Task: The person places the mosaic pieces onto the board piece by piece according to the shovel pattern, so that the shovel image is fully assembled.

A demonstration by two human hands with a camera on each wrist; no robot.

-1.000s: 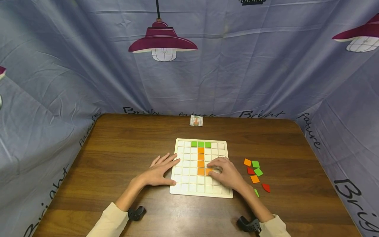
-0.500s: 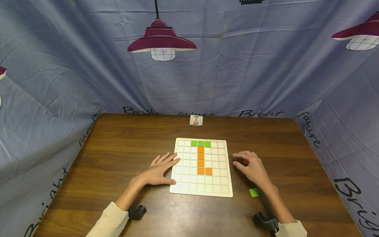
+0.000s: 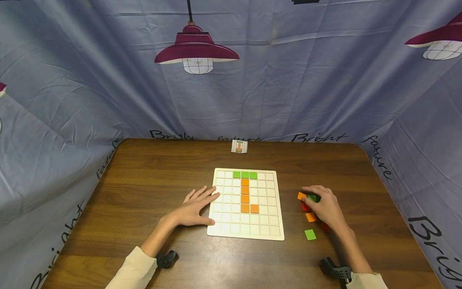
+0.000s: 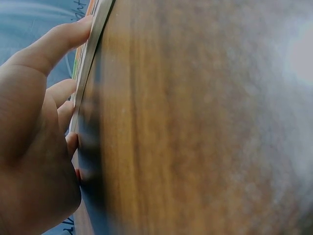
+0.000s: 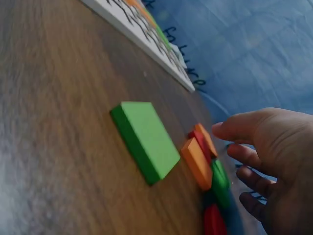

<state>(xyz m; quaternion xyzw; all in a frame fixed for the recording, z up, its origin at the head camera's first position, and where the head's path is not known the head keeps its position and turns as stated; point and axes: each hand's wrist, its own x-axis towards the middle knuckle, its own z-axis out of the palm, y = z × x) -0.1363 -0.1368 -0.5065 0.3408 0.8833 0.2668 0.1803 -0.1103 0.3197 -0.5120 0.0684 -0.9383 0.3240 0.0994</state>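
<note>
A cream grid board [image 3: 225, 228] bears a row of green square tiles [image 3: 245, 175] along its far side. Below that runs a column of orange tiles [image 3: 245, 190], with one more orange tile [image 3: 254, 208] beside its near end. My left hand [image 3: 191, 212] rests with spread fingers on the board's left edge; the left wrist view shows its thumb [image 4: 73, 33] on the rim. To the right, my right hand [image 3: 327, 208] hovers over loose green, orange and red tiles, fingers loosely bent, partly covering them. A loose orange tile [image 3: 301, 196] lies near its fingertips.
One green tile [image 3: 310, 235] lies apart, nearer me, and looms large in the right wrist view. A small pattern card [image 3: 239, 146] sits at the table's far edge. Blue-grey printed curtains [image 3: 270, 80] hang behind and beside the wooden table [image 3: 162, 168].
My right hand has left the orange tile on the board and moved right, over the loose tiles. The nearest green tile shows fully now. My left hand stays put.
</note>
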